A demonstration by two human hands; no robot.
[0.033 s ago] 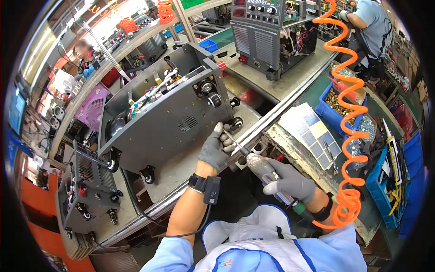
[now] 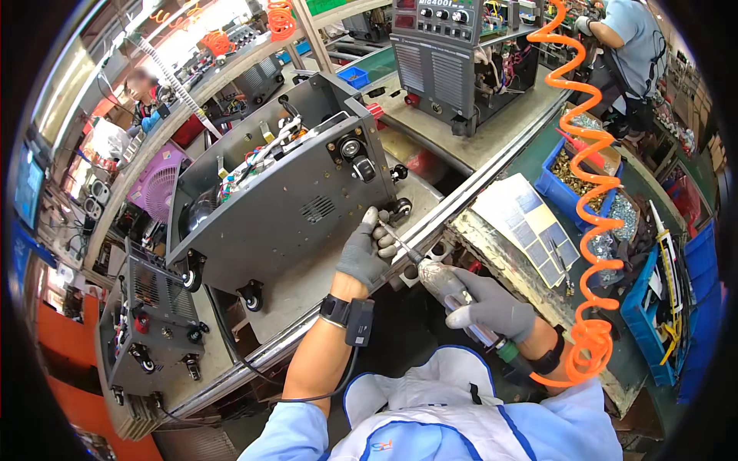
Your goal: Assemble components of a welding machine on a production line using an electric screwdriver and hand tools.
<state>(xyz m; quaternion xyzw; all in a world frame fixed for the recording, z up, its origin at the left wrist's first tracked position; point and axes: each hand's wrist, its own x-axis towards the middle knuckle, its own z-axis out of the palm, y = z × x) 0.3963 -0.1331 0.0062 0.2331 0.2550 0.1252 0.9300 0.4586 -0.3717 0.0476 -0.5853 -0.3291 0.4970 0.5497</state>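
Note:
My right hand [image 2: 492,306], in a grey glove, is wrapped round a pneumatic screwdriver [image 2: 443,283]. Its long bit [image 2: 401,241] points up and left, and an orange coiled air hose [image 2: 590,230] joins its rear end. My left hand [image 2: 364,252], gloved too, has its fingers drawn together at the bit's tip; anything small between them is hidden. Just beyond those fingers stands a dark grey machine casing [image 2: 284,223], lying on its side with wiring inside. Black casters are fixed to its underside, one [image 2: 400,207] close to my left fingertips.
A smaller casing with casters [image 2: 157,323] stands at the left. Farther back is an upright welding machine [image 2: 434,73] with an exposed side. On the right bench lie a printed sheet [image 2: 526,223], a blue bin of brass fittings [image 2: 565,180] and a blue tray [image 2: 649,315]. Other people work behind.

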